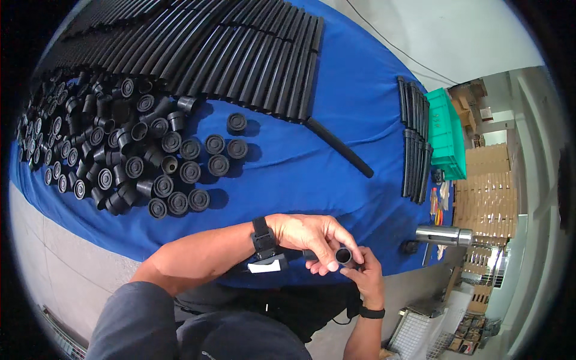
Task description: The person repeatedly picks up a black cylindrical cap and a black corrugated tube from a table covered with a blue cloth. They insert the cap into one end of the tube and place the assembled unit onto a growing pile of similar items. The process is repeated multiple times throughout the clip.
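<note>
Both of my hands meet over the table's near edge around a short black hollow cylindrical piece [344, 256], its open round end showing. My left hand [305, 235] is closed, with thumb and forefinger at the piece's near side. Part of another dark surface shows under its palm; I cannot make out whether it belongs to the same piece. My right hand [367, 277] grips the piece from the right with thumb and fingers. The far end of the piece is hidden by the fingers.
A large heap of black rubber caps [171, 142] covers the left of the blue cloth [282, 174]. Behind it lie rows of black tubes [264, 57], one loose tube [340, 147] angled out. At right are stacked tubes [414, 132], a green crate [445, 135] and a metal cylinder [444, 235].
</note>
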A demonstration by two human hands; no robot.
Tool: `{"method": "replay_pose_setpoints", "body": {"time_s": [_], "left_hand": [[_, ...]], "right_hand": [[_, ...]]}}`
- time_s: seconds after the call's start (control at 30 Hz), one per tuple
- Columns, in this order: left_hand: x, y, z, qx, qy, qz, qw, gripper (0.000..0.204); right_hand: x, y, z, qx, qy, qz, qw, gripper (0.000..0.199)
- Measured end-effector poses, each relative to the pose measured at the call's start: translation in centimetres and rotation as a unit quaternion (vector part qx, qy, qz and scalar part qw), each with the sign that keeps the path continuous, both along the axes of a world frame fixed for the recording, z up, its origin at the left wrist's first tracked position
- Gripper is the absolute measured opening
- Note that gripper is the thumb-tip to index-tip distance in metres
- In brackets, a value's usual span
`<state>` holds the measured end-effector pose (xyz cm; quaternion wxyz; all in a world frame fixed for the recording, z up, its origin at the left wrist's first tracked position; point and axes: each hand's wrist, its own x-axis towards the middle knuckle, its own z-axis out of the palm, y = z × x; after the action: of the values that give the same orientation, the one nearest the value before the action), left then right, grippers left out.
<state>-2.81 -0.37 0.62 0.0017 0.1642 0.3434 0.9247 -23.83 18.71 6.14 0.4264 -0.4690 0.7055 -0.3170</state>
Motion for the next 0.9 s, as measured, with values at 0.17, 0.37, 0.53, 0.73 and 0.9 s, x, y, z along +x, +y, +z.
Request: {"method": "replay_pose_setpoints", "body": {"time_s": [0.17, 0.37, 0.53, 0.73, 0.9], "left_hand": [[0.2, -0.3, 0.0, 0.002, -0.011, 0.005, 1.0, 0.05], [-1.1, -0.2, -1.4, 0.157, -0.03, 0.163, 0.974, 0.06], [-1.6, -0.9, -2.1, 0.286, -0.06, 0.239, 0.926, 0.054], [-1.3, -0.5, -1.3, 0.272, -0.086, 0.228, 0.931, 0.027], [-1.4, -0.5, -1.6, 0.29, -0.078, 0.192, 0.934, 0.03]], "right_hand": [[-0.5, 0.1, 0.2, 0.01, -0.03, 0.019, 0.999, 0.044], [-0.1, 0.8, -2.2, -0.043, -0.266, -0.08, 0.96, 0.045], [0.6, 0.5, -3.2, -0.035, -0.37, -0.186, 0.909, 0.041], [1.3, -0.5, -3.4, -0.022, -0.342, -0.223, 0.913, 0.038], [1.2, -0.5, -3.5, -0.032, -0.367, -0.237, 0.899, 0.039]]}}
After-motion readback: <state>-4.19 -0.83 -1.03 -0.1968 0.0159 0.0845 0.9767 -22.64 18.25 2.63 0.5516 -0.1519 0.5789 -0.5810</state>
